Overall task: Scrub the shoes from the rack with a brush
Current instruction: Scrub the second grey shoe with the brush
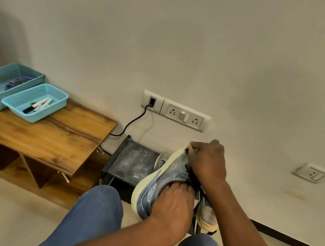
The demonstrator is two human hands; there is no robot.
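A blue sneaker point(161, 178) with a thick cream sole is tilted on its side, toe up, above the dusty black shoe rack point(132, 160). My left hand point(172, 206) grips its heel end, fingers curled over the upper. My right hand point(207, 162) is curled round a dark brush point(192, 171) pressed against the shoe's upper near the toe; the hand hides most of the brush. A grey shoe point(206, 215) sits on the rack just below my right forearm. Part of another pale shoe point(162, 157) shows behind the blue one.
A wooden bench point(49, 134) stands left of the rack, carrying two light blue baskets point(35, 102), one with markers. A black cable point(132, 122) runs from the wall socket panel point(184, 115) down behind the rack. My knees in jeans point(98, 214) are below the shoe.
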